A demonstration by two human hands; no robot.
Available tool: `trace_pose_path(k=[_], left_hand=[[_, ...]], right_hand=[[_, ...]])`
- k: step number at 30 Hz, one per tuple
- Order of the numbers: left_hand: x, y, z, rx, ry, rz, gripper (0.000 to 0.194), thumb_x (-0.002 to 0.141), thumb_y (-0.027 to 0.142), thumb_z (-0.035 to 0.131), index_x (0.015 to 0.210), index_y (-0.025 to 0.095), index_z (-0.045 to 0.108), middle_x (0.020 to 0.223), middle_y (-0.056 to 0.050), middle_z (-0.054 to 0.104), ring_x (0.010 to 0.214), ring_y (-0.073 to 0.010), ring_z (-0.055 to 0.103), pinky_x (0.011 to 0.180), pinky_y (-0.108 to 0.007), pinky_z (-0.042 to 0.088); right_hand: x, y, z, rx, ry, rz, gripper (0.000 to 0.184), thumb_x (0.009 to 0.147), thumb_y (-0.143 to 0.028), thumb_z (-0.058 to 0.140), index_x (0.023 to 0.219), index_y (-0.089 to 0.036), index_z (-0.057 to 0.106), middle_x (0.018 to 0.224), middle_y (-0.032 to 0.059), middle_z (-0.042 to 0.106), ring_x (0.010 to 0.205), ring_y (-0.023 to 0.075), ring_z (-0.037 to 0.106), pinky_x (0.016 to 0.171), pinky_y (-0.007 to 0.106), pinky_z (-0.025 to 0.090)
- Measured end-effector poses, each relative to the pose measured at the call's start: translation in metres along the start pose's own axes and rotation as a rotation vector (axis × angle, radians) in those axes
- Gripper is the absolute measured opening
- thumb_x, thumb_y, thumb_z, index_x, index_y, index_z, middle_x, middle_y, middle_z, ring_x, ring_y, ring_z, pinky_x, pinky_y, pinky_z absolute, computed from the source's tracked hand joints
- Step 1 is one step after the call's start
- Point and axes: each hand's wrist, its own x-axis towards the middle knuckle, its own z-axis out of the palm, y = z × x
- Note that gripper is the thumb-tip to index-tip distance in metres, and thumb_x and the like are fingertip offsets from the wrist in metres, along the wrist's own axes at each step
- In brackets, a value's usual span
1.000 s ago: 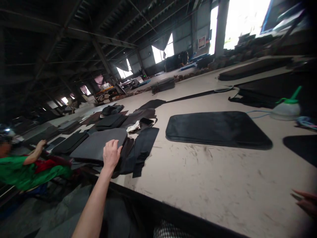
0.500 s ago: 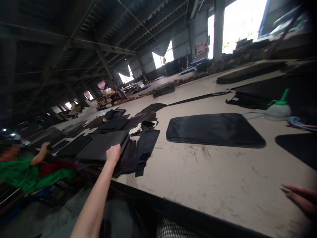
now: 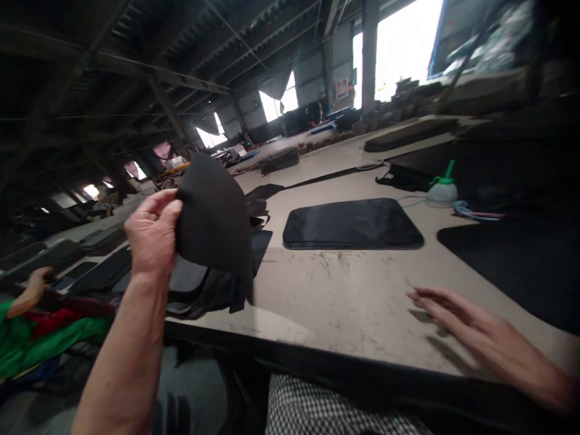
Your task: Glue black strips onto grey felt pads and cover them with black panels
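My left hand point(image 3: 151, 232) pinches the edge of a thin dark sheet piece point(image 3: 212, 217) between thumb and fingers. The piece is raised and curves down to the right, hiding part of the table behind it. Below it lies a stack of dark cut pieces point(image 3: 188, 278). Low over the table's right side, my right hand point(image 3: 462, 320) has its fingers stretched out; it is slightly blurred. Beyond the hands, a dark padded panel with rounded corners point(image 3: 353, 223) lies flat on the pale table point(image 3: 317, 290).
At right are a white squeeze bottle with a green nozzle point(image 3: 443, 190), blue cord point(image 3: 473, 211) and a large dark sheet point(image 3: 507, 266). Another person's green-clothed arm point(image 3: 36, 332) shows at far left. The table's dark front edge point(image 3: 317, 356) runs before my checked clothing.
My left hand has lifted a dark piece off the stack. My right hand has come further into view from the right. The view has shifted slightly.
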Motion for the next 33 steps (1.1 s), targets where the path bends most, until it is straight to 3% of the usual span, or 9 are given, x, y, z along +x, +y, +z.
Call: trace_pose_path(k=[2, 5, 10, 14, 18, 22, 27, 29, 33], left_hand=[[-0.007, 0.005, 0.000, -0.172, 0.118, -0.083, 0.032, 0.078, 0.029, 0.073, 0.109, 0.019, 0.071, 0.097, 0.002, 0.073, 0.081, -0.0113, 0.066, 0.078, -0.024, 0.056], [-0.045, -0.021, 0.012, -0.253, 0.139, -0.309, 0.036, 0.075, 0.027, 0.077, 0.109, 0.019, 0.071, 0.095, 0.002, 0.074, 0.079, -0.0092, 0.066, 0.078, -0.022, 0.055], [-0.162, -0.108, 0.043, -0.211, -0.114, -0.827, 0.055, 0.067, 0.038, 0.080, 0.116, 0.016, 0.068, 0.093, -0.005, 0.074, 0.076, -0.0141, 0.068, 0.072, -0.026, 0.055], [-0.227, -0.153, 0.047, -0.011, -0.302, -0.836, 0.052, 0.072, 0.048, 0.073, 0.111, 0.014, 0.067, 0.094, -0.009, 0.074, 0.085, -0.0203, 0.069, 0.076, -0.030, 0.054], [-0.236, -0.158, 0.037, 0.372, -0.482, -0.613, 0.041, 0.086, 0.045, 0.060, 0.117, 0.019, 0.063, 0.097, -0.008, 0.073, 0.090, -0.0245, 0.068, 0.079, -0.034, 0.052], [-0.233, -0.134, 0.044, 0.842, -0.632, -0.032, 0.038, 0.096, 0.030, 0.045, 0.130, 0.017, 0.058, 0.133, -0.017, 0.060, 0.124, -0.0320, 0.055, 0.095, -0.046, 0.048], [-0.252, -0.091, 0.094, 0.669, -1.045, 0.481, 0.057, 0.100, 0.049, 0.042, 0.152, 0.025, 0.036, 0.161, -0.006, 0.033, 0.147, -0.0237, 0.030, 0.114, -0.042, 0.034], [-0.263, -0.080, 0.116, 0.605, -1.177, 0.556, 0.066, 0.098, 0.059, 0.039, 0.156, 0.029, 0.026, 0.163, -0.003, 0.029, 0.149, -0.0226, 0.028, 0.116, -0.043, 0.031], [-0.277, -0.075, 0.144, 0.595, -1.185, 0.556, 0.072, 0.097, 0.063, 0.036, 0.158, 0.028, 0.019, 0.164, -0.003, 0.024, 0.150, -0.0228, 0.026, 0.116, -0.043, 0.028]], right_hand=[[-0.001, -0.015, 0.008, 0.149, -0.103, 0.082, 0.053, 0.083, -0.068, 0.062, 0.122, -0.033, 0.068, 0.136, 0.0080, 0.062, 0.128, 0.0317, 0.056, 0.110, 0.041, 0.044], [-0.004, -0.034, 0.012, 0.492, -0.098, 0.211, 0.056, 0.089, -0.067, 0.054, 0.130, -0.029, 0.060, 0.144, 0.0083, 0.055, 0.133, 0.0299, 0.051, 0.110, 0.044, 0.046], [-0.017, -0.028, -0.007, 0.764, -0.056, 0.349, 0.059, 0.081, -0.043, 0.077, 0.133, -0.027, 0.053, 0.134, 0.0108, 0.063, 0.111, 0.0255, 0.067, 0.087, 0.032, 0.062], [-0.018, 0.002, -0.019, 0.591, 0.001, 0.353, 0.078, 0.073, -0.036, 0.084, 0.138, -0.026, 0.042, 0.128, 0.0129, 0.065, 0.097, 0.0240, 0.071, 0.068, 0.029, 0.062], [-0.009, 0.020, -0.010, 0.058, 0.050, 0.138, 0.081, 0.080, -0.047, 0.073, 0.146, -0.023, 0.033, 0.119, 0.0118, 0.066, 0.091, 0.0248, 0.069, 0.077, 0.039, 0.060], [-0.004, 0.020, 0.006, -0.550, 0.094, -0.127, 0.050, 0.090, -0.044, 0.058, 0.137, -0.026, 0.050, 0.118, 0.0072, 0.066, 0.096, 0.0256, 0.067, 0.077, 0.039, 0.057], [0.003, 0.018, 0.010, -0.808, 0.081, -0.231, 0.029, 0.098, -0.039, 0.047, 0.122, -0.028, 0.060, 0.123, 0.0044, 0.064, 0.103, 0.0246, 0.065, 0.069, 0.035, 0.055], [0.008, 0.019, 0.007, -0.821, 0.100, -0.235, 0.027, 0.099, -0.036, 0.048, 0.120, -0.027, 0.061, 0.121, 0.0042, 0.064, 0.101, 0.0241, 0.065, 0.070, 0.035, 0.055], [0.005, 0.019, -0.011, -0.775, 0.207, -0.266, 0.023, 0.098, -0.030, 0.048, 0.116, -0.026, 0.062, 0.114, 0.0044, 0.065, 0.100, 0.0231, 0.065, 0.075, 0.034, 0.053]])
